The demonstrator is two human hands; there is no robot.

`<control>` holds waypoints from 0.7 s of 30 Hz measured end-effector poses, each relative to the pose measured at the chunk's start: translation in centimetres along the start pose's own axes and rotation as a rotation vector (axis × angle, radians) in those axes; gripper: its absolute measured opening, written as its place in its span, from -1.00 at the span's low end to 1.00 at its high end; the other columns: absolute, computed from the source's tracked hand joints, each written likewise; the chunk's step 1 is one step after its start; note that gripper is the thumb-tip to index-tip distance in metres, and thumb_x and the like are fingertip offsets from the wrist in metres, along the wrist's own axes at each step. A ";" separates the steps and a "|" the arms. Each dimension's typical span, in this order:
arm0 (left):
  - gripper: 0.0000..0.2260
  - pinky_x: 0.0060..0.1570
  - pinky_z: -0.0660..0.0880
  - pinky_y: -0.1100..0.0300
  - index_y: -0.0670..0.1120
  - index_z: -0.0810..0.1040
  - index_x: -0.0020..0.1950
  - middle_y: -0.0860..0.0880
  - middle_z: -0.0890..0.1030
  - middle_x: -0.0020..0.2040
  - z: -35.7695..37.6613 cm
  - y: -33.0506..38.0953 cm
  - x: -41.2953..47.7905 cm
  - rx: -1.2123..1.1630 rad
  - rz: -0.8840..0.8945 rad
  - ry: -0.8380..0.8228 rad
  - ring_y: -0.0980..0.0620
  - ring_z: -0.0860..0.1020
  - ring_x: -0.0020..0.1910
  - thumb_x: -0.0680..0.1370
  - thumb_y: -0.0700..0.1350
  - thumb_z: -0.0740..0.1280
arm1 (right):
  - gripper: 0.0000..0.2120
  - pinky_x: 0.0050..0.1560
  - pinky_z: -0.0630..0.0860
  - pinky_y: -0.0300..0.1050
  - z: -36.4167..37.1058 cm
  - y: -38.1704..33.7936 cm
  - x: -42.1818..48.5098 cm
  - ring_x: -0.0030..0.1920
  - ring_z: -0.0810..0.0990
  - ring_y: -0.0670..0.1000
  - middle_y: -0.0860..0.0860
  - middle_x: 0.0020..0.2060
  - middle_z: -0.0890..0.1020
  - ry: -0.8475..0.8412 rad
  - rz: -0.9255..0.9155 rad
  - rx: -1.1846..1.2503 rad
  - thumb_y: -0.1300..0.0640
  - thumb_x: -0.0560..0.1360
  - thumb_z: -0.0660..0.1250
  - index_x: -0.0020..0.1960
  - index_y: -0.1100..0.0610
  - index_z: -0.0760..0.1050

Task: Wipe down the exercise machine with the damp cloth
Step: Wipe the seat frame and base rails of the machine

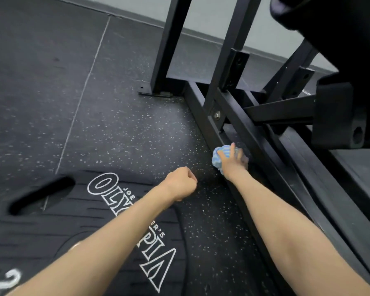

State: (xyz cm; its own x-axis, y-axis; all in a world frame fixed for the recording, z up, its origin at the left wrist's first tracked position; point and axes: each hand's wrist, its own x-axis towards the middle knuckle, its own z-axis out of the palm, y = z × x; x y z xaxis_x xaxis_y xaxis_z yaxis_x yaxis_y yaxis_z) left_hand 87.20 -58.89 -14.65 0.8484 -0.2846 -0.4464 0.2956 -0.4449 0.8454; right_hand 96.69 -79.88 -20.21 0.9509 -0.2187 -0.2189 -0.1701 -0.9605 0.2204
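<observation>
Right hand (231, 162) presses blue cloth (217, 158) onto black frame rail (203, 122)

- The machine frame (203, 122) is square metal tubing in matt black paint, with a faint sheen along its edges.
- A bolt head (217, 114) on the frame is bare, shiny metal.
- The cloth (219, 155) is soft, bunched fabric, pale blue with fine stripes.
- The floor (120, 129) is dark, matt rubber matting, grainy and flecked with white specks.
- The weight plate (58, 218) has a matt black, rubbery face with ribbed grooves and smooth white printed lettering.
- The seat pad (338, 112) looks like smooth black vinyl.
</observation>
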 end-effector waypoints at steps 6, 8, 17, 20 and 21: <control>-0.81 -0.25 0.45 0.20 0.03 0.44 -0.16 -0.05 0.57 -0.07 3.8 0.6 -1.2 0.039 0.023 -0.094 -0.05 0.56 -0.08 0.51 -0.24 0.15 | -0.24 0.34 0.21 0.29 5.6 2.4 -11.9 0.40 0.21 0.36 0.26 0.47 0.18 0.251 0.148 -0.050 0.13 0.36 0.43 0.49 -0.07 0.21; -0.83 -0.20 0.46 0.18 0.03 0.44 -0.16 -0.03 0.55 -0.11 6.0 1.3 -1.9 0.086 0.048 -0.166 -0.04 0.55 -0.10 0.52 -0.22 0.16 | -0.17 0.29 0.28 0.32 7.3 3.8 -15.5 0.34 0.33 0.37 0.29 0.40 0.33 0.309 0.204 0.037 0.24 0.22 0.51 0.44 -0.03 0.33; -0.83 0.02 0.46 0.12 -0.03 0.47 -0.16 -0.03 0.53 -0.09 16.0 4.6 -5.9 0.234 0.250 -0.395 -0.12 0.53 0.02 0.52 -0.25 0.15 | -0.43 0.25 0.35 0.18 14.1 11.4 -36.1 0.18 0.50 0.24 0.22 0.20 0.51 0.391 0.677 0.119 0.15 0.37 0.24 0.38 0.20 0.37; -0.83 0.13 0.40 0.15 -0.08 0.52 0.01 -0.10 0.57 0.10 18.5 5.0 -7.5 0.325 0.316 -0.487 -0.12 0.50 0.16 0.55 -0.24 0.15 | -0.47 0.24 0.36 0.24 17.1 14.2 -44.2 0.17 0.50 0.26 0.23 0.20 0.52 0.376 0.878 0.108 0.10 0.39 0.06 0.33 0.23 0.36; -0.82 0.11 0.39 0.16 -0.08 0.52 0.03 -0.11 0.57 0.10 19.1 4.9 -7.7 0.335 0.328 -0.504 -0.11 0.50 0.13 0.56 -0.25 0.15 | -0.47 0.22 0.38 0.26 17.5 15.1 -45.8 0.13 0.51 0.28 0.24 0.17 0.53 0.383 0.937 0.131 0.09 0.39 0.05 0.31 0.23 0.36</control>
State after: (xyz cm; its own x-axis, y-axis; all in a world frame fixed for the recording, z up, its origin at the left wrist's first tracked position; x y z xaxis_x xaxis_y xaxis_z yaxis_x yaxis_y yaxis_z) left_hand 73.74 -75.07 -12.62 0.5388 -0.7736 -0.3334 -0.1626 -0.4838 0.8599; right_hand 46.09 -87.35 -23.51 0.4357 -0.8442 0.3123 -0.8934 -0.4479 0.0357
